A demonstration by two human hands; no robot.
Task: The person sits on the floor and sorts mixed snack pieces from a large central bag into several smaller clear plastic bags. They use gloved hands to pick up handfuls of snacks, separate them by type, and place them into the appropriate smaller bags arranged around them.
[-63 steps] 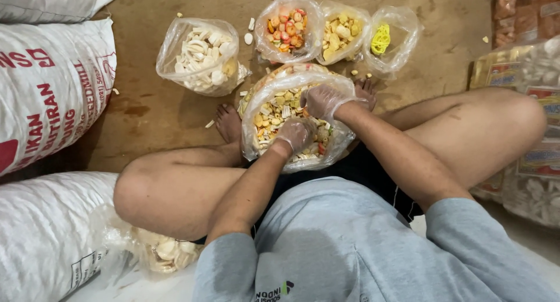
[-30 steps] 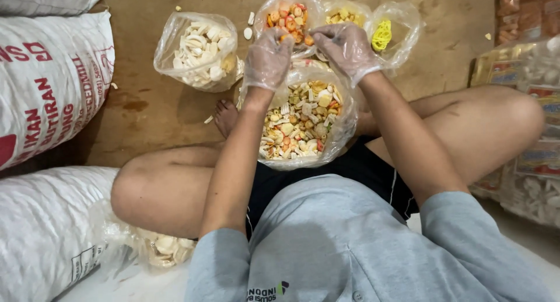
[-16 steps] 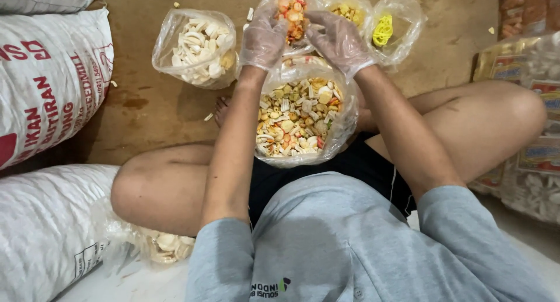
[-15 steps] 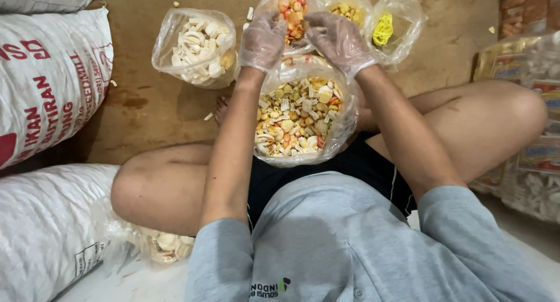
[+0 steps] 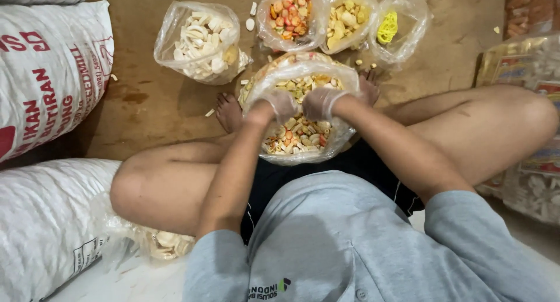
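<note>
I see left hand (image 5: 279, 103) and right hand (image 5: 322, 102), gloved, both plunged in bag of mixed crackers (image 5: 300, 112) on floor between my feet, fingers curled on pieces. Best: scoop gently from below, keep bag rim open, avoid crushing.

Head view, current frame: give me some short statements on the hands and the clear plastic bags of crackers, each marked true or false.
1. Both gloved hands, left and right, are inside the large clear plastic bag of mixed crackers. True.
2. That bag sits on a table. False: it rests between the person's crossed legs on the floor.
3. The bag of white crackers lies left of the bag of orange crackers. True.
4. The small bag of yellow rubber bands is in the right hand. False: it lies untouched on the brown floor.
</note>
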